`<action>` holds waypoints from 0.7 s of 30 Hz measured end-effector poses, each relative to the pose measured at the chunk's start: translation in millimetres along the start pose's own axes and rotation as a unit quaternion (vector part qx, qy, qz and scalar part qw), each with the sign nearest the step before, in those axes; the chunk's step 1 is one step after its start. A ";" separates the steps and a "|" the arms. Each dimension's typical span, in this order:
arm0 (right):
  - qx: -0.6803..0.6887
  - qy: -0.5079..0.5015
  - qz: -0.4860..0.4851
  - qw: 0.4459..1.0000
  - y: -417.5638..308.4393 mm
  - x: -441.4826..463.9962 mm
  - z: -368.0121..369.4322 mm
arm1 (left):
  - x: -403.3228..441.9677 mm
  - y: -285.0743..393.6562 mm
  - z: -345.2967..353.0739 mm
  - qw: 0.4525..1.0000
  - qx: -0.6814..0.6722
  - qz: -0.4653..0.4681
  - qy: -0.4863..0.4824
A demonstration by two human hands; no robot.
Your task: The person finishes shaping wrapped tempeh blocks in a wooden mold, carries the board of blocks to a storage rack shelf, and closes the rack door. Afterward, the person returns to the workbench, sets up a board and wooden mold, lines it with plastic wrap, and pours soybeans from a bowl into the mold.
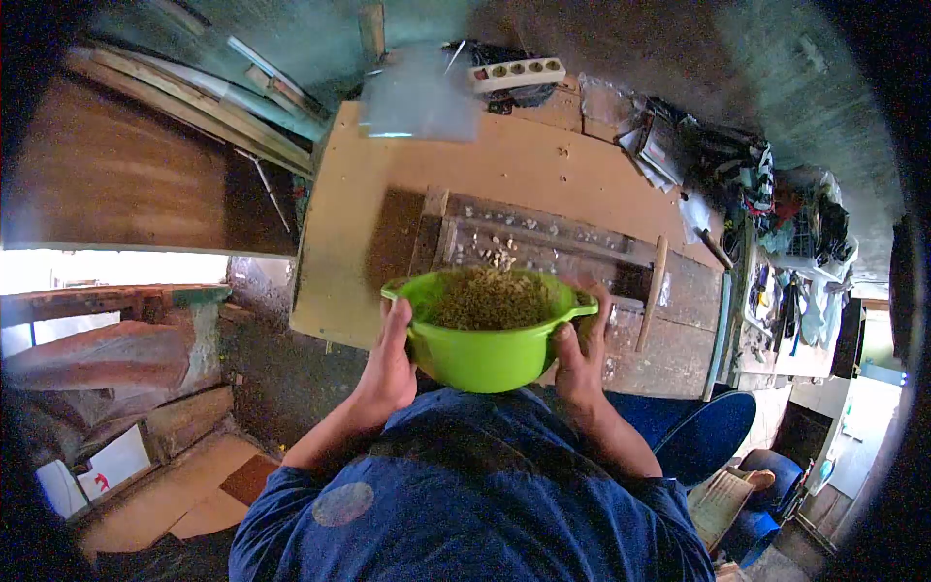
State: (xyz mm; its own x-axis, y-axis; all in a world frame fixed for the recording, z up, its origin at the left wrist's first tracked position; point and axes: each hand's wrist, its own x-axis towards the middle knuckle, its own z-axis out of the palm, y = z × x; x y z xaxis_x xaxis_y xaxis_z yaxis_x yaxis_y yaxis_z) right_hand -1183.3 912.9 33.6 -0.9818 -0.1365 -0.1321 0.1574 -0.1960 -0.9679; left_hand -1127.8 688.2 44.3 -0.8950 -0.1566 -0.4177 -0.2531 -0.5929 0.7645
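Observation:
A bright green plastic bowl (485, 358) with lug handles is held up close in front of my body. Inside lies a heap of small brown-green bits (495, 299), their kind too blurred to name. Several pale pieces (498, 251) show just beyond the far rim; whether they are in the air or on the surface behind, I cannot tell. My left hand (391, 367) grips the bowl's left side, thumb up near the handle. On the other side, my right hand (584, 361) is closed around the right handle area, slightly blurred.
Behind the bowl is a wooden worktable (359, 194) with a framed tray-like recess (543, 233) and a wooden stick (653, 291). A power strip (517, 74) and a plastic sheet (422, 92) lie at its back. Blue barrels (713, 427) stand to the right.

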 end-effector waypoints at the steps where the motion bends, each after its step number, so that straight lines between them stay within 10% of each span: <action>1: -0.024 -0.005 -0.020 0.999 11.8 1.3 -6.6 | 11.7 -6.6 -6.1 0.999 -0.013 -0.033 -0.009; 8: -0.047 0.005 -0.138 0.989 3.0 -9.3 -18.8 | 18.1 -8.8 7.4 0.997 -0.009 -0.049 -0.060; 12: -0.050 0.030 -0.033 0.998 3.5 -8.4 -32.7 | 40.2 -37.3 2.9 0.995 -0.032 -0.084 -0.050; 18: -0.006 0.050 -0.135 0.990 -1.3 -28.2 -52.3 | 30.8 -58.5 3.0 0.971 0.207 -0.002 -0.118; 21: -0.065 0.096 -0.041 0.992 0.7 -24.1 -62.6 | 43.8 -53.5 28.1 0.981 -0.002 -0.164 -0.106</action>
State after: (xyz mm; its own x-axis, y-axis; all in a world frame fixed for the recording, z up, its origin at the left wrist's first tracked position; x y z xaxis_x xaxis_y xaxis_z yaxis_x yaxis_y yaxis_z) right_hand -1166.2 976.8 22.7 -0.9949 0.0644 -0.0770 0.0725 -0.0700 -0.9949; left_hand -1163.8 735.2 -1.1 -0.8217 0.2118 -0.5291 -0.5396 -0.5876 0.6029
